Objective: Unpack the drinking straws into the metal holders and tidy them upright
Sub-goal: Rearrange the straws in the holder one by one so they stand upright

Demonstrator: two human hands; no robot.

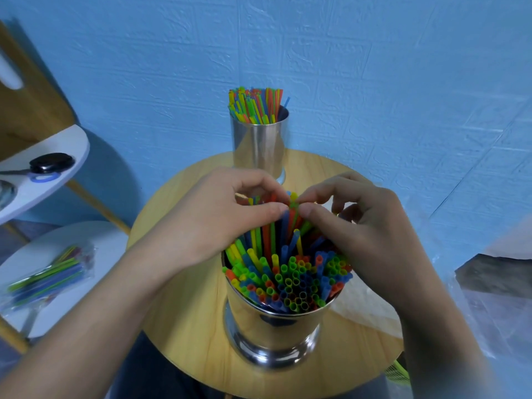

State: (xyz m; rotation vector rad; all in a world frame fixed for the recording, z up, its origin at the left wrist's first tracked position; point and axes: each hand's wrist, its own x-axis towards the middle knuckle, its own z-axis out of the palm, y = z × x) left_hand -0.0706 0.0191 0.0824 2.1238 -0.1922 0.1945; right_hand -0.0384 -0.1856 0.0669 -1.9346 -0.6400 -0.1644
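Left, a straw packet (49, 279) lies flat on a white shelf (110, 240). The left hand (218, 217) pinches tips of the straws (290, 280) standing mouth-up, long axis near vertical, in the near metal holder (276, 326); the right hand (359, 226) pinches them too.

You get even, fairly bright, cool light across the whole wall (374, 67). The shelf (57, 145) throws a soft shadow on it. Steel on the near holder (273, 326) shows mild glare. Your view bends at the edges; its lower corners and left side are blurred.
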